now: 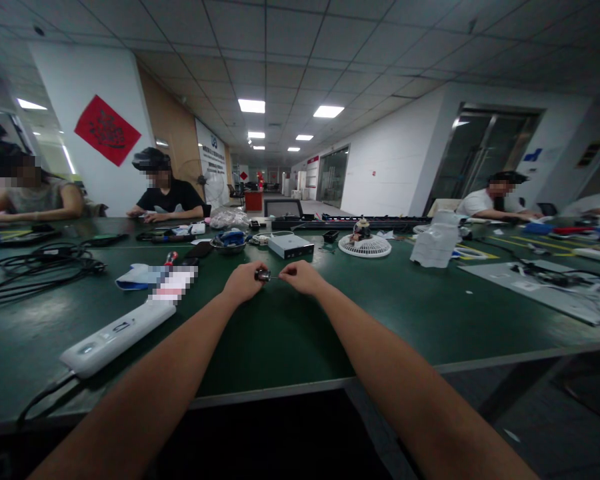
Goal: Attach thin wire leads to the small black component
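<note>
My left hand [243, 283] is closed around a small dark cylindrical part with a shiny end [263, 275], which looks like a small motor. Facing it, my right hand [303, 277] pinches a thin pale wire or pin [275, 277] that spans the gap to the part. Whether the thin piece is joined to it, I cannot tell. Both hands are over the green table [280, 333]. Just beyond them lies a silver box-shaped drive [291, 246].
A white power strip [117, 339] lies at left, near coiled black cables [45, 263]. Behind stand a bowl with blue items [230, 241] and a white fan grille [365, 247]. To the right are a crumpled white wrapper [435, 240] and a grey panel [545, 287]. Several people sit around.
</note>
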A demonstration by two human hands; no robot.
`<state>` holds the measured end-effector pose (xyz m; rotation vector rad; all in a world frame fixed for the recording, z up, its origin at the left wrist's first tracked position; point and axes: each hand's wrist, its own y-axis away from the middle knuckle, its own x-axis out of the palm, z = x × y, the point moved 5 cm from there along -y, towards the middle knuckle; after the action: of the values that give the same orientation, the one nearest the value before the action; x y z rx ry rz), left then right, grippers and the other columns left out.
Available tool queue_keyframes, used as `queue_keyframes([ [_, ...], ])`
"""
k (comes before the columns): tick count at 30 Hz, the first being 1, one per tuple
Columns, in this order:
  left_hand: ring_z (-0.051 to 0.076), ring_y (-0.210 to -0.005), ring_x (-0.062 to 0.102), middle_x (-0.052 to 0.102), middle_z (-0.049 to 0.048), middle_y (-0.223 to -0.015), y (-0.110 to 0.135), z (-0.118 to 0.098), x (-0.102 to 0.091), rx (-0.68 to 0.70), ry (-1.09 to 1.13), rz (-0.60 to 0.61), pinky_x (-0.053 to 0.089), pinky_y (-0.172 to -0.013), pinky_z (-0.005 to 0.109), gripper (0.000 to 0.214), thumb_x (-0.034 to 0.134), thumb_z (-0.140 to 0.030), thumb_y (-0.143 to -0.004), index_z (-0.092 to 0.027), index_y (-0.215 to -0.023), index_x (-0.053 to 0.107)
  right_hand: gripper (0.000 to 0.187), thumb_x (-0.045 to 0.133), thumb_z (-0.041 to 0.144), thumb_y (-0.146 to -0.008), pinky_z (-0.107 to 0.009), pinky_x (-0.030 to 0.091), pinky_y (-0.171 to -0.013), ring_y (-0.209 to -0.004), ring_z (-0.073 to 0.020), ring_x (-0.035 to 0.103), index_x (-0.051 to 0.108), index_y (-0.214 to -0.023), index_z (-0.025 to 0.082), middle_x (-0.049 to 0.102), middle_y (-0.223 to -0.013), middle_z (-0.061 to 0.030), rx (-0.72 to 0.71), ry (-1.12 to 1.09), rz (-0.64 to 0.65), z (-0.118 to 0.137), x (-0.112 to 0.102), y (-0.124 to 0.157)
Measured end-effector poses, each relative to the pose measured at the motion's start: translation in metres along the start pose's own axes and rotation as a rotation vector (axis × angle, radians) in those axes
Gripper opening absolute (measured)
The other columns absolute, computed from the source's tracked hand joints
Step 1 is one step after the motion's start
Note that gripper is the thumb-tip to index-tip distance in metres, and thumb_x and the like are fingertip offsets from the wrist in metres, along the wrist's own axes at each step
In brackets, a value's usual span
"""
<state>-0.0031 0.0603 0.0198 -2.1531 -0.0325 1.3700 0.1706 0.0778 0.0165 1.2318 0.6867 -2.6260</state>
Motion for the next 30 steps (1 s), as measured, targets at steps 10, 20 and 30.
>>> queue_keyframes([
  [10,0.021,-0.09,0.066,0.072,0.0042,-0.096,0.001,-0.005,0.002,0.002,-0.014,0.042,0.049,-0.08,0.028,0.031,0.068,-0.023,-0.07,-0.023,-0.101,0.068,0.014,0.065,0.029,-0.081,-0.026,0.045,-0.071,-0.083,-0.0185,0.064,0.076,-0.089,0.024,0.073,-0.088,-0.0037,0.011,0.139,-0.01,-0.003,-0.004,-0.001],
  [20,0.021,-0.09,0.067,0.073,0.0044,-0.094,0.003,-0.009,-0.009,-0.022,-0.005,-0.041,0.049,-0.08,0.028,0.028,0.063,-0.016,-0.071,-0.022,-0.098,0.068,0.015,0.067,0.023,-0.076,-0.022,0.043,-0.064,-0.071,-0.0126,0.06,0.075,-0.089,0.019,0.069,-0.077,-0.001,-0.085,0.026,0.06,0.011,0.0,0.005],
  [30,0.021,-0.092,0.066,0.073,0.0036,-0.096,0.002,-0.011,-0.001,0.044,-0.037,0.02,0.05,-0.084,0.029,0.032,0.064,-0.017,-0.069,-0.024,-0.1,0.07,0.013,0.07,0.024,-0.075,-0.024,0.044,-0.066,-0.075,-0.0163,0.063,0.077,-0.087,0.024,0.071,-0.081,-0.0021,0.034,0.149,0.06,0.005,-0.004,0.004],
])
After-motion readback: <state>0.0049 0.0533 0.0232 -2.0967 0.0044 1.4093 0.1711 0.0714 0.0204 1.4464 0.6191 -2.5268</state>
